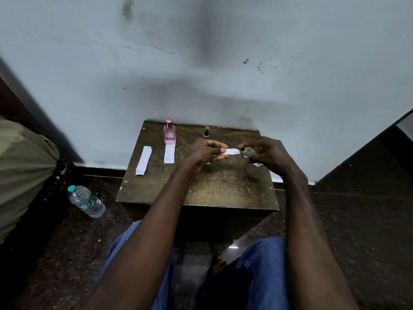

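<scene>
Holding a thin paper strip [232,151] up over the back of the little wooden table [223,186], pinched at one end between the thumb and bent fingers of the left hand [206,151]. Gripped a small clear glass bottle [248,153] in the right hand [266,155], fingers curled round it, one fingertip by the black top, the free end of the strip just beside that top. Looked ready to spray or dab the paper. Judged the strip to be as light as anything, thin and floppy, so best pinched softly near one end, well away from the part meant to get wet. Judged the glass bottle to be hard, smooth, a bit slippery and easy to break if dropped, so best held snugly round its sides, with the top kept free for pressing. Saw a pink bottle [169,133] standing at the back of the table, with another strip [169,154] just in front of it, a small dark bottle [206,132] close behind the left hand, and a pile of strips [143,160] off to the left.
</scene>
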